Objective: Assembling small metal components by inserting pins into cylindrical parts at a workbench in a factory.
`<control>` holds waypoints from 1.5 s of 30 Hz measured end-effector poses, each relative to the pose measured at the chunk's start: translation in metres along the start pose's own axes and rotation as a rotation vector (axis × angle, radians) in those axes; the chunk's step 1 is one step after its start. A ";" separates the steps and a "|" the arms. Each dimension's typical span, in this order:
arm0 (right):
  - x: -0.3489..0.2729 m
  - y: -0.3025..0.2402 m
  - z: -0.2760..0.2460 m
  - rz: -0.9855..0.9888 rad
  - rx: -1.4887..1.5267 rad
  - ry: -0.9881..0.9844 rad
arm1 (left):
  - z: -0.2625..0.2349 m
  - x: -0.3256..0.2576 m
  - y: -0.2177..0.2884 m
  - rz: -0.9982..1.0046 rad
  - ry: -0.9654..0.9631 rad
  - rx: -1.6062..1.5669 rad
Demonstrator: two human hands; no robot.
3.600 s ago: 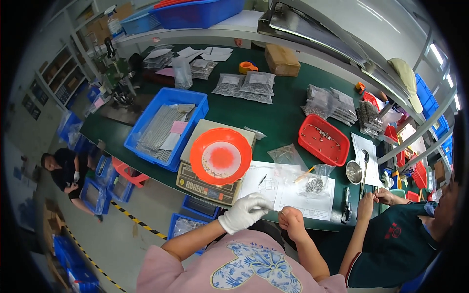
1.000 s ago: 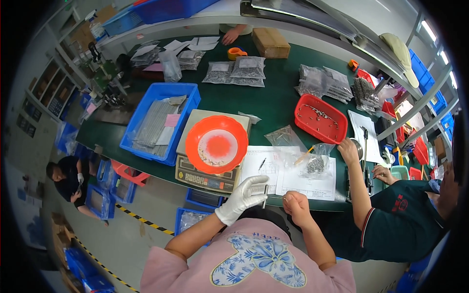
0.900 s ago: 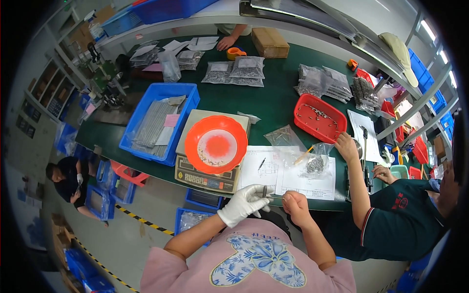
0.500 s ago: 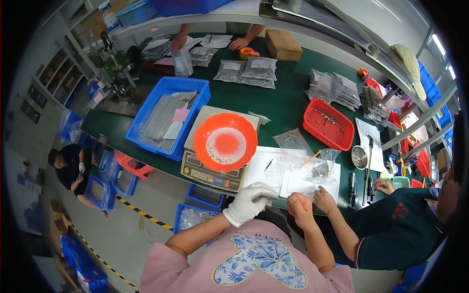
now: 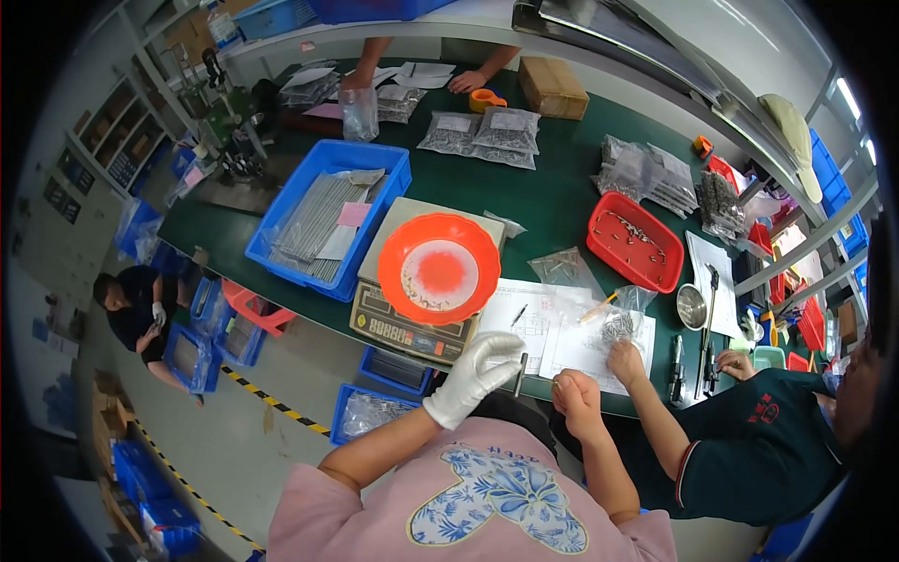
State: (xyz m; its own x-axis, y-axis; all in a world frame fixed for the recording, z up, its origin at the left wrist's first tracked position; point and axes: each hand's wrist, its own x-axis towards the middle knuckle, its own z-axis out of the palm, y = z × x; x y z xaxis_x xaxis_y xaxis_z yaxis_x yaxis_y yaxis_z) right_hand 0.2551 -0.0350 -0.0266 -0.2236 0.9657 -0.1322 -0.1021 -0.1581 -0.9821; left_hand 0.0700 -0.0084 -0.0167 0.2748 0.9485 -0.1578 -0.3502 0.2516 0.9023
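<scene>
My left hand (image 5: 474, 377), in a white glove, pinches a short grey metal rod (image 5: 521, 374) at its fingertips, just past the table's near edge. My bare right hand (image 5: 577, 397) is closed beside it, fingers curled. A thin, tiny piece pokes out of its grip toward the rod; its kind is too small to tell. Beyond my left hand, a scalloped orange bowl (image 5: 487, 245) with small bits in its pale bottom stands on a weighing scale (image 5: 401, 328). Printed sheets (image 5: 510, 347) with a pen (image 5: 517, 316) lie just past my hands.
At right, a co-worker's hand (image 5: 626, 363) touches a clear bag of small metal parts (image 5: 618, 326). Farther off are a red tray (image 5: 599, 245), a blue bin (image 5: 348, 292) of grey rods, filled bags (image 5: 506, 131) and a cardboard box (image 5: 552, 89). Another person's hands (image 5: 468, 81) work across the table.
My left fingers have straightened somewhat, and the grey rod now shows upright at their tips. My right hand stays nearly still. The co-worker's hand has moved up onto the bag of parts.
</scene>
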 end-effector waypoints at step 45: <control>0.001 -0.002 -0.006 -0.092 -0.185 0.014 | 0.008 0.005 0.011 -0.414 -0.079 -0.078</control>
State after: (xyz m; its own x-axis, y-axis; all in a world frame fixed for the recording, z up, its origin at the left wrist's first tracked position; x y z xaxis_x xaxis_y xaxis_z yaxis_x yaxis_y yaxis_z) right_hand 0.2607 -0.0325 -0.0259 -0.2076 0.9774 -0.0410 0.0582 -0.0295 -0.9979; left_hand 0.0742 -0.0027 -0.0044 0.4732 0.7474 -0.4663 -0.2615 0.6246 0.7358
